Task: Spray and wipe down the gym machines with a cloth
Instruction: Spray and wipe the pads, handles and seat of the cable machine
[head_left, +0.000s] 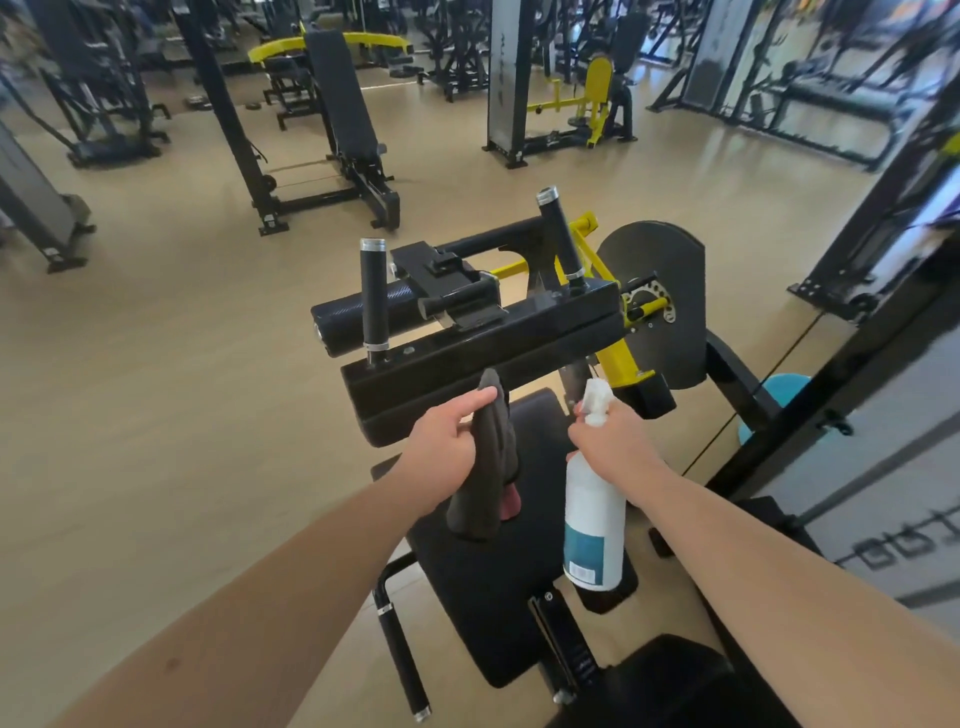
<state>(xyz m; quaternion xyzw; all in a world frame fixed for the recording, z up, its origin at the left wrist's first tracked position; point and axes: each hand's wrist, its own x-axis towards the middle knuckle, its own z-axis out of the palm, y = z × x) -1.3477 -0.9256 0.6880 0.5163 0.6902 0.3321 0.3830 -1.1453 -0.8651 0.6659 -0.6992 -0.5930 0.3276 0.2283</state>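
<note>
Your left hand (449, 441) has its grip clamped on the dark cloth (488, 467), which hangs down in a long fold. Your right hand (613, 441) has its grip wrapped round the neck of the white spray bottle (592, 519). The bottle hangs roughly upright with its nozzle on top, aimed away from you.

Key relation: the black padded bar (493, 364) lies just ahead of and above both hands, with its long axis running left to right. The nozzle sits just beside the bar's near lower edge, right of centre. The cloth's top tip overlaps the bar's near face left of centre; I can't tell if it touches. Each hand is about equally near the bar.

Judgement: spray comes first, then wipe along the bar's length.

Watch for these:
- Two upright handles stand on the bar, the left handle (375, 296) and the right handle (561, 234), so the cloth must go round them.
- The roller pad (358, 317) and the latch block sit just behind.
- The seat pad (483, 597) is directly below your hands, so drips land there.
- The black disc (660, 306) and the yellow frame are to the right.
</note>
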